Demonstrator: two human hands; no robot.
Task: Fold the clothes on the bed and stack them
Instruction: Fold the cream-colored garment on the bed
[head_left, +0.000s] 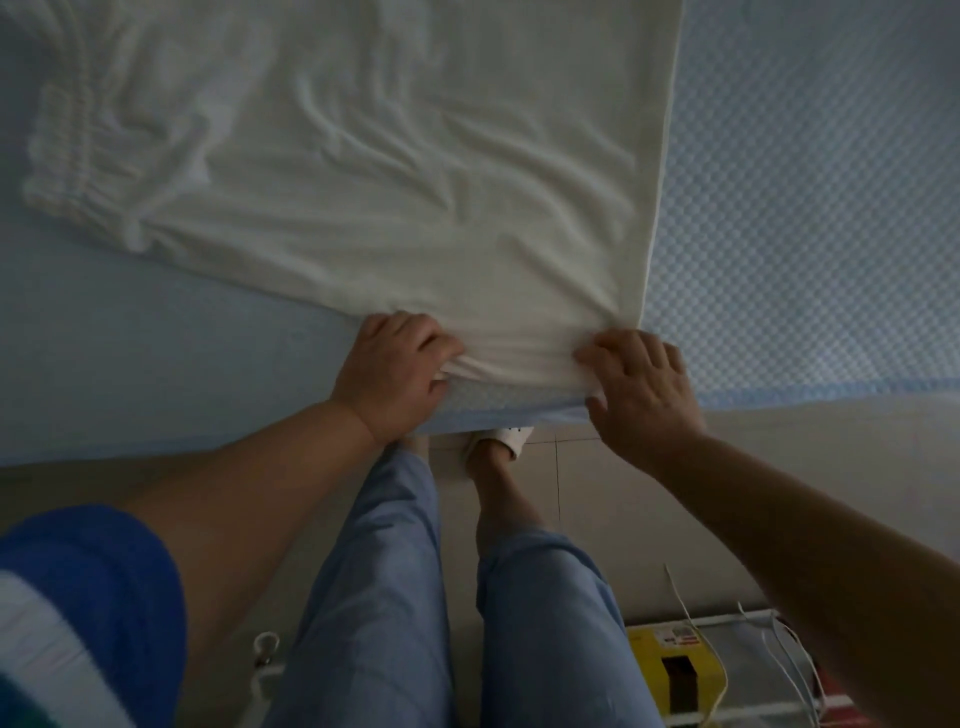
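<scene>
A cream-white garment (395, 171) with an elastic gathered waistband at the far left lies spread on the light blue bed (156, 364). Its near hem reaches the bed's front edge. My left hand (395, 369) grips a bunched fold of the hem, fingers curled round the cloth. My right hand (639, 384) pinches the hem's near right corner at the mattress edge, thumb under the fabric.
A blue checked textured mat (810, 234) covers the right side of the bed. Below the bed edge are my legs in light blue trousers (395, 597) and a white slipper (506, 439) on the tiled floor. A yellow box (675, 670) and white cords lie at lower right.
</scene>
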